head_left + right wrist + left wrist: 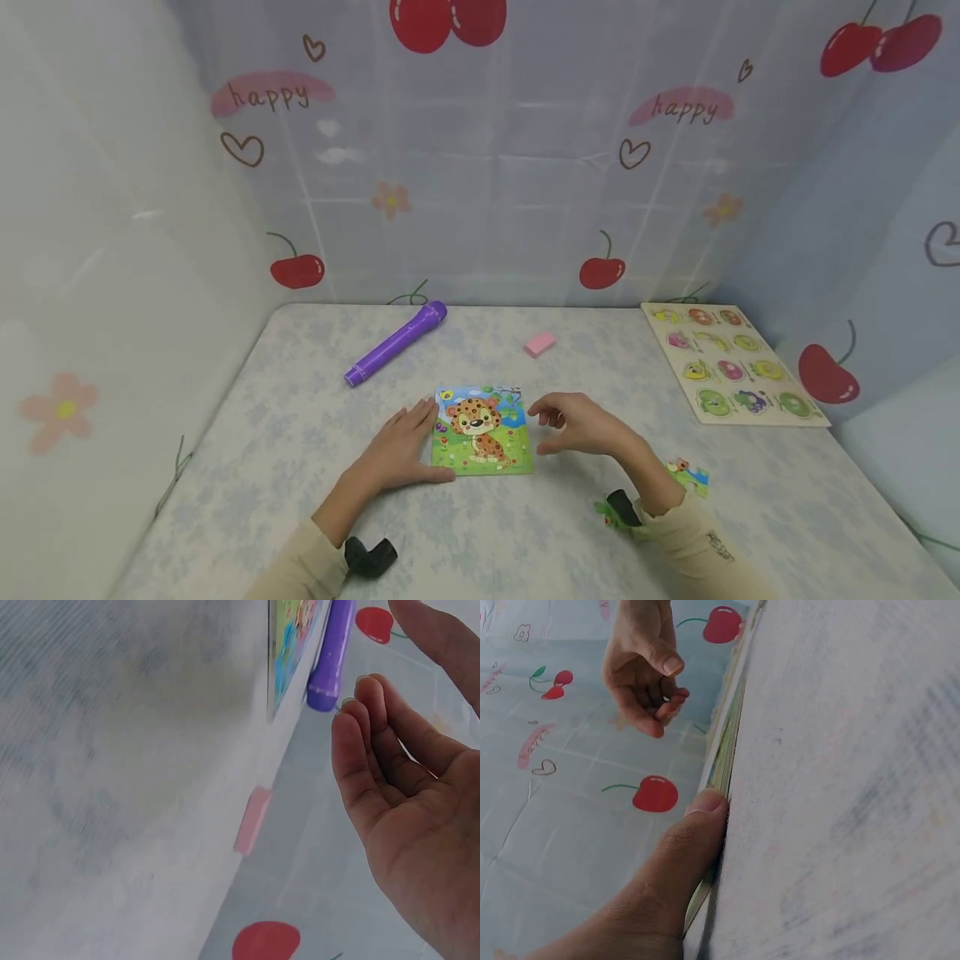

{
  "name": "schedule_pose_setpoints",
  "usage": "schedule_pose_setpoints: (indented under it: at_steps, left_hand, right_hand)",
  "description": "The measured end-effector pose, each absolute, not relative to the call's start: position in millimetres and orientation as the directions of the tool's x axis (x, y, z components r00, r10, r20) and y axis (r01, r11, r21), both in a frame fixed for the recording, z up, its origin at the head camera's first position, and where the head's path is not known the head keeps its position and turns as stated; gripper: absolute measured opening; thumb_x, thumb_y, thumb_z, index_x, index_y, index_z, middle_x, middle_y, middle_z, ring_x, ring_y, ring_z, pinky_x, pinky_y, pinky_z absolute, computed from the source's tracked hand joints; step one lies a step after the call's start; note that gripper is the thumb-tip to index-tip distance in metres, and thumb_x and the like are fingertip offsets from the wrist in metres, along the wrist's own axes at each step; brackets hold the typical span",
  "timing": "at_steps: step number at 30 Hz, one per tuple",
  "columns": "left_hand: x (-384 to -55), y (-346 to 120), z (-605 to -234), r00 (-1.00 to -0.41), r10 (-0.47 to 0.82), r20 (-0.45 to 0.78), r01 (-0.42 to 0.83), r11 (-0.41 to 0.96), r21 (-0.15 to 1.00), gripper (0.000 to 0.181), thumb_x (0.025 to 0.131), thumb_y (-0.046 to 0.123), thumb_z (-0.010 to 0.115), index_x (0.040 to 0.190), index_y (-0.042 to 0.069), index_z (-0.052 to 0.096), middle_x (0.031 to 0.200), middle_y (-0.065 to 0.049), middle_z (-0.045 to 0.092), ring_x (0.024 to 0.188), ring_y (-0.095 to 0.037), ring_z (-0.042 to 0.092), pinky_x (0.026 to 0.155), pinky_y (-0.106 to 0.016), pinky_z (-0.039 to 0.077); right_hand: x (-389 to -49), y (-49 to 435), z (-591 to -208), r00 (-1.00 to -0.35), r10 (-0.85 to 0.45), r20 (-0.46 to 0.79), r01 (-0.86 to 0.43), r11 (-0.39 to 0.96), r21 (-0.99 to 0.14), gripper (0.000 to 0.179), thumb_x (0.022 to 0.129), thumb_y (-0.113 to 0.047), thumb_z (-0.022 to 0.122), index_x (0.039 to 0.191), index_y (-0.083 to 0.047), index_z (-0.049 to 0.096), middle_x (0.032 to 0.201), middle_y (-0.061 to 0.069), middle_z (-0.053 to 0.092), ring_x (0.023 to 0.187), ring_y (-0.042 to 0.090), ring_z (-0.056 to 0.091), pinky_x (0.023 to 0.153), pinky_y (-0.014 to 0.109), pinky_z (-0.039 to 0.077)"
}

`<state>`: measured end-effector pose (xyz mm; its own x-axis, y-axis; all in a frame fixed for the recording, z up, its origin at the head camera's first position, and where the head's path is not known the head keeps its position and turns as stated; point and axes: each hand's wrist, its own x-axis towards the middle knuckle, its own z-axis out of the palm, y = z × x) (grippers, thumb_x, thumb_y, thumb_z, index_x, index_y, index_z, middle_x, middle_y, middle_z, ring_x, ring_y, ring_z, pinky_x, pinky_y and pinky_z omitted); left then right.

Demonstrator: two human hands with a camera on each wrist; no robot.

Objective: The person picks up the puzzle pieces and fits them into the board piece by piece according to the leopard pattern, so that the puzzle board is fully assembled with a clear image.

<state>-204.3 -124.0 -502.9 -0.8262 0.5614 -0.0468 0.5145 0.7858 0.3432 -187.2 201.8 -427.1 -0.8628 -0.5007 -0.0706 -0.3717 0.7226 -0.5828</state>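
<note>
A square puzzle (483, 433) with a spotted leopard on grass lies flat on the table. My left hand (396, 450) rests along its left side, fingers extended and thumb at the lower left corner. In the left wrist view, the thumb (694, 832) touches the puzzle's edge. My right hand (577, 423) hovers just right of the puzzle, holding nothing. Its loosely bent fingers (351, 761) and separate thumb show in the right wrist view, with the puzzle (289, 652) beyond them.
A purple toy microphone (396, 343) lies at the back left and a pink block (540, 344) behind the puzzle. At the right is a fruit board (731, 362). A colourful puzzle piece (690, 477) and a green piece (609, 515) lie near my right forearm, partly hidden.
</note>
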Motion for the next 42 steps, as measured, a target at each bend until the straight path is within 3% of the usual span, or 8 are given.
schedule_pose_setpoints:
  at_steps: [24,34,38,42]
  left_hand:
    - [-203,-127,-505,-0.825,0.565,-0.034,0.516,0.775,0.365,0.116,0.074,0.078,0.061,0.155,0.006,0.02,0.164,-0.009,0.015,0.152,-0.025,0.015,0.124,-0.049,0.015]
    - [-203,-124,-505,-0.825,0.564,-0.038,0.513,0.775,0.369,0.117,0.073,0.078,0.061,0.156,0.006,0.019,0.164,-0.009,0.015,0.152,-0.025,0.015,0.124,-0.049,0.015]
    - [-203,-125,-503,-0.829,0.559,-0.037,0.51,0.781,0.36,0.117,0.073,0.078,0.061,0.155,0.006,0.02,0.164,-0.01,0.015,0.152,-0.026,0.016,0.124,-0.049,0.016]
    - [-203,-125,-502,-0.825,0.564,-0.034,0.515,0.776,0.364,0.117,0.073,0.078,0.061,0.155,0.006,0.019,0.164,-0.01,0.015,0.152,-0.026,0.016,0.124,-0.049,0.016]
  right_hand:
    - [-161,272,-424,-0.928,-0.305,-0.214,-0.127,0.8,-0.587,0.056,0.074,-0.026,0.085,0.12,-0.004,0.061,0.098,0.005,0.061,0.092,0.022,0.055,0.08,0.036,0.05]
    - [-132,327,-429,-0.942,-0.193,-0.276,-0.004,0.825,-0.565,0.063,0.071,-0.033,0.086,0.119,-0.002,0.06,0.091,0.004,0.055,0.084,0.015,0.051,0.067,0.024,0.046]
    - [-122,347,-433,-0.955,-0.159,-0.25,0.001,0.843,-0.538,0.064,0.07,-0.033,0.087,0.117,0.0,0.06,0.088,0.003,0.054,0.076,0.01,0.049,0.062,0.023,0.044]
    - [-115,366,-435,-0.953,-0.084,-0.29,0.076,0.862,-0.501,0.069,0.068,-0.035,0.088,0.117,0.003,0.058,0.09,0.003,0.053,0.078,0.011,0.047,0.062,0.024,0.042]
